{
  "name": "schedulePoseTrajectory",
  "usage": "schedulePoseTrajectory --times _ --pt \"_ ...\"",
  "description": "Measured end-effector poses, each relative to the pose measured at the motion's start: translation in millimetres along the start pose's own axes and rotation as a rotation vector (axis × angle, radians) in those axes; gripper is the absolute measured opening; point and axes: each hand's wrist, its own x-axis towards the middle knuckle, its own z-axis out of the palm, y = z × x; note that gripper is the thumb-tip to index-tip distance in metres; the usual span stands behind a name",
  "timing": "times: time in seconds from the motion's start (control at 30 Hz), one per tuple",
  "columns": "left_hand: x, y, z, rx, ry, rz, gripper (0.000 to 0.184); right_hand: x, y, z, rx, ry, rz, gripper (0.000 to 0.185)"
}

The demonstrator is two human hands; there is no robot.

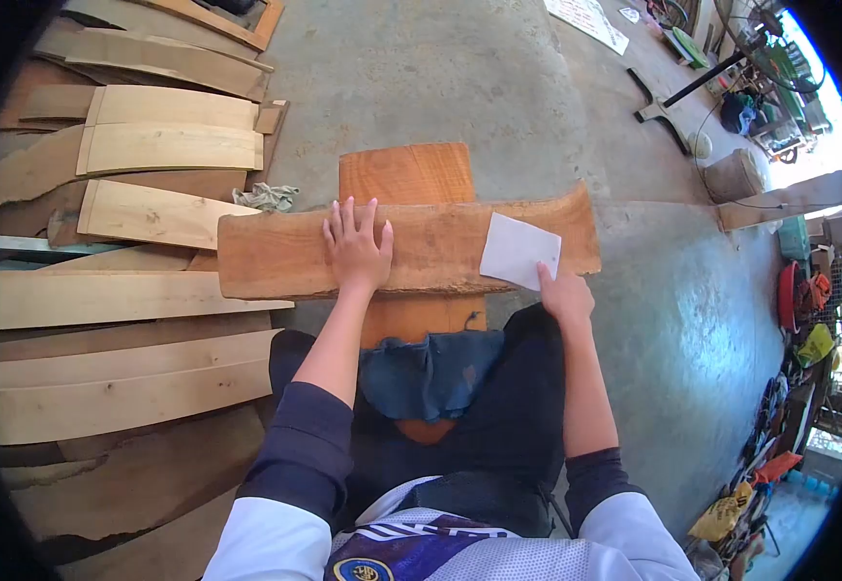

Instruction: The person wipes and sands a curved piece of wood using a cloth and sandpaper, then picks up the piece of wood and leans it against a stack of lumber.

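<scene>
Brown wood with a rough near edge, the plank [430, 242] lies crosswise over another board [406, 172]. The left hand [358, 259] rests on it, fingers slightly spread; the right hand's [566, 296] fingers pinch a white sheet [520, 248].

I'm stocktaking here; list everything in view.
Board: one, brown, across bench
Sheet: one, white, on board
Bench: one, orange, under board
Cloth: one, dark blue, bench's near end
Planks: many, various browns, left
Rag: one, greyish, beside planks
Fan: one, black, upper right
Sign: one, white, top
Beam: one, pale, right
Floor: one, grey, beneath
Clutter: uncounted, multicoloured, right edge
Legs: two, black, astride bench
Sleeves: two, black and white, bottom
Left hand: one, bare, flat on board
Right hand: one, bare, holding sheet
</scene>
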Motion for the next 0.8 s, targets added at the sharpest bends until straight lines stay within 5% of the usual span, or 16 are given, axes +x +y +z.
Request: schedulePoseTrajectory --times 0.23,0.33,0.43,0.53,0.8 --pt "-0.3 0.4 2.3 -0.002 0.011 -0.004 0.052 -35.2 -11.0 -51.6 -0.125 -0.037 -0.001 0.062" --pt "-1.4 0.7 0.1 0.0 0.006 -0.004 0.051 -14.5 -10.6 -10.5 0.042 0.297 -0.478 0.057" --pt "-0.3 0.7 -0.9 -0.003 0.016 0.001 0.051 4.0 -28.3 42.2 -0.137 0.375 -0.963 0.059" --pt "0.6 -0.2 1.1 -0.007 0.024 0.006 0.051 26.3 -30.9 51.4 -0.123 0.304 -1.038 0.065" --pt "0.3 0.7 -1.6 -0.014 0.001 -0.005 0.052 72.3 -29.6 58.0 0.023 0.421 -0.447 0.066"
